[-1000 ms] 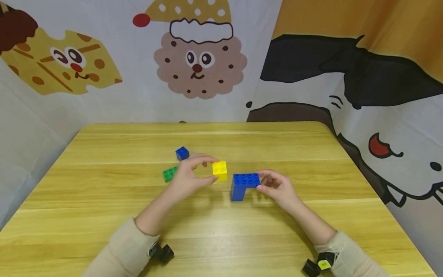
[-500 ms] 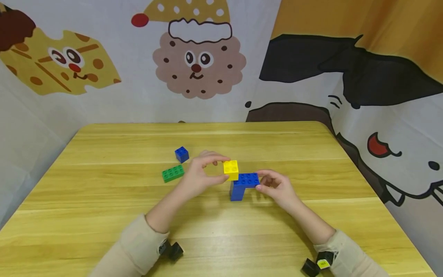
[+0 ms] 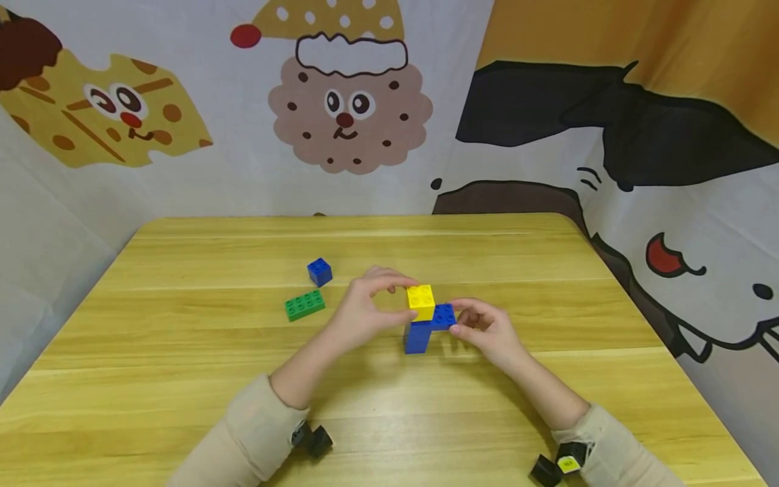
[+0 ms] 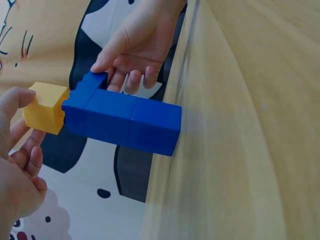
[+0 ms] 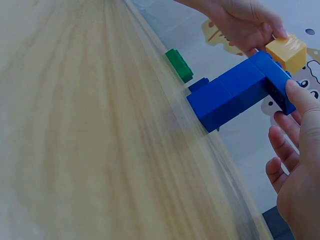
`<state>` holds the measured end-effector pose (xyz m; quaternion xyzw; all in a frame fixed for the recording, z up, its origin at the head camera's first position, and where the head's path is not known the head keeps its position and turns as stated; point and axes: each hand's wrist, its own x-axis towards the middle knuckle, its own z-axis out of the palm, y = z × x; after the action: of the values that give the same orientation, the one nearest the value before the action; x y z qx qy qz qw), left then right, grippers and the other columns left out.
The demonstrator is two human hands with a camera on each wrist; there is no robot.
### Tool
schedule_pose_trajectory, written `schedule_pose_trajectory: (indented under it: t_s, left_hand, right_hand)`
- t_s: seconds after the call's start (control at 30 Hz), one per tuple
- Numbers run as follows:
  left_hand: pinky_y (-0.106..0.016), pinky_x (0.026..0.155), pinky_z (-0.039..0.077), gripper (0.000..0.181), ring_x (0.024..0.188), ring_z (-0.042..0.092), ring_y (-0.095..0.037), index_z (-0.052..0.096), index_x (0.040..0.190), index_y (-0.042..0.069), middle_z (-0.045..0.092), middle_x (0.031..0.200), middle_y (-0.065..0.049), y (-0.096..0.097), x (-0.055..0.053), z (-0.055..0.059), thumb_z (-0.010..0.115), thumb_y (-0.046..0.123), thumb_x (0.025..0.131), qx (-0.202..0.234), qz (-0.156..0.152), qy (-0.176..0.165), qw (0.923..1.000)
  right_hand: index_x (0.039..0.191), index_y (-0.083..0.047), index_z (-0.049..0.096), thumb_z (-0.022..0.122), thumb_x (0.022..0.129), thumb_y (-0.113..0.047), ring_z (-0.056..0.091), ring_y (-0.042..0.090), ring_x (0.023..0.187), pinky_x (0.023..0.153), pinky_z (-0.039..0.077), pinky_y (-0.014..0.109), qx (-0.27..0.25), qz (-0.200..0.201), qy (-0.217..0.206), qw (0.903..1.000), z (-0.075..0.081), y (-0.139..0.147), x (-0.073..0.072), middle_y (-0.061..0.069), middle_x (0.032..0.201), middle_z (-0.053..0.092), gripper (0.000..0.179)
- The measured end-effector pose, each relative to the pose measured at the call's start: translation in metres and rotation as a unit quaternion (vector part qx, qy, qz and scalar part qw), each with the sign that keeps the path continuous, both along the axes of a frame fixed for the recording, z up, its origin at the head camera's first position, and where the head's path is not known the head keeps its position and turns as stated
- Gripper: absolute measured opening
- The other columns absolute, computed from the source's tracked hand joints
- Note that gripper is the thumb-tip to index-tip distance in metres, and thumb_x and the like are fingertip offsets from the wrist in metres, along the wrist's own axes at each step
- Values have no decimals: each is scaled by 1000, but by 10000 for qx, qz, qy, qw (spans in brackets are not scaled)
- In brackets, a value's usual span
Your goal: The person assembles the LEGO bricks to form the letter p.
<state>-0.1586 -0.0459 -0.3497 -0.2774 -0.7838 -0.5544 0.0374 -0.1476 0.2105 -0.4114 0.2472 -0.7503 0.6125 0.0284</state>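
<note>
My left hand (image 3: 359, 312) pinches a square yellow building brick (image 3: 420, 302) between thumb and fingers, at the left end of a long blue brick (image 3: 445, 316). That long brick lies across the top of a column of two stacked blue bricks (image 4: 132, 120), its right end jutting out. The column stands upright on the table. My right hand (image 3: 489, 333) pinches the jutting end between thumb and fingertips. In the left wrist view the yellow brick (image 4: 46, 108) sits right at the studs, slightly tilted; whether it is pressed fully on, I cannot tell.
A small blue brick (image 3: 319, 272) and a flat green brick (image 3: 305, 306) lie on the wooden table (image 3: 182, 338), left of the hands. A printed cloth (image 3: 219, 182) hangs behind the table's far edge.
My left hand has carried the yellow brick rightward, from beside the blue structure to the left end of its top. The right hand keeps its grip in the same place.
</note>
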Motion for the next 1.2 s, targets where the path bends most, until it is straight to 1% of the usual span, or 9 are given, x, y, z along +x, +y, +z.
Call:
schedule_pose_trajectory:
  t_s: [0.2, 0.37, 0.53, 0.67, 0.73, 0.87, 1.07, 1.13, 1.2]
  left_hand:
    - [-40, 77, 42, 37, 93, 47, -15, 73, 109, 20, 63, 108, 10, 2, 0, -4, 83, 13, 74, 62, -53, -47, 10000]
    - [-39, 76, 42, 37, 92, 47, -15, 73, 108, 20, 64, 107, 11, 3, 1, -5, 84, 13, 74, 45, -26, -61, 10000]
    - [-38, 72, 42, 37, 89, 47, -15, 73, 109, 19, 63, 104, 12, 4, 2, -6, 84, 12, 74, -1, -4, -80, 10000]
    - [-38, 68, 43, 37, 88, 47, -15, 72, 109, 16, 63, 102, 11, 5, 2, -8, 83, 11, 73, -10, 19, -53, 10000]
    - [-36, 65, 44, 38, 87, 48, -15, 72, 109, 15, 62, 102, 10, 6, 2, -9, 83, 11, 73, -11, 25, -25, 10000]
    - [-31, 63, 44, 38, 86, 48, -14, 72, 108, 13, 62, 100, 10, 5, 1, -10, 84, 10, 72, -70, 17, 170, 9998]
    - [-31, 65, 44, 37, 80, 47, -12, 73, 105, 9, 60, 89, 10, 6, -1, -6, 85, 11, 70, -320, -80, 721, 9968]
    - [-30, 63, 43, 37, 79, 46, -11, 73, 104, 9, 59, 87, 10, 6, -2, -4, 85, 12, 70, -413, -94, 779, 9961]
    - [-29, 61, 42, 37, 77, 45, -11, 73, 104, 9, 58, 86, 10, 7, -2, -3, 85, 12, 70, -476, -107, 759, 9959]
  right_hand:
    - [115, 9, 59, 66, 84, 9, 56, 17, 70, 61, 47, 25, 15, -16, 15, 10000, 0, -1, 1, 11, 79, 62, 31]
    - [115, 9, 59, 66, 84, 10, 57, 17, 71, 61, 48, 25, 68, -48, -1, 10000, 0, -2, 1, 9, 80, 63, 32]
    - [116, 8, 59, 66, 84, 10, 57, 17, 72, 62, 48, 25, 103, -38, 18, 9999, 0, -2, 0, 4, 82, 63, 32]
    - [115, 10, 59, 66, 84, 11, 56, 16, 72, 62, 48, 25, 47, -26, 56, 10000, 0, -2, 0, 4, 82, 64, 33]
    - [115, 10, 59, 66, 83, 11, 57, 16, 72, 62, 48, 25, 22, -28, 54, 10000, 0, -1, 0, 5, 82, 64, 33]
    - [115, 11, 59, 66, 83, 10, 57, 15, 72, 63, 48, 24, 12, -75, 21, 10000, 0, -1, 1, 6, 82, 63, 33]
    - [116, 10, 59, 66, 83, 10, 57, 16, 71, 62, 48, 25, 45, -94, 5, 9999, 2, -1, 1, 6, 82, 63, 33]
    - [116, 9, 59, 66, 84, 10, 57, 16, 71, 61, 48, 24, 56, -89, 21, 9999, 3, -1, 1, 7, 81, 63, 33]
    - [116, 9, 59, 66, 84, 10, 56, 16, 70, 60, 47, 24, 45, -74, 49, 10000, 3, -1, 1, 7, 81, 63, 33]
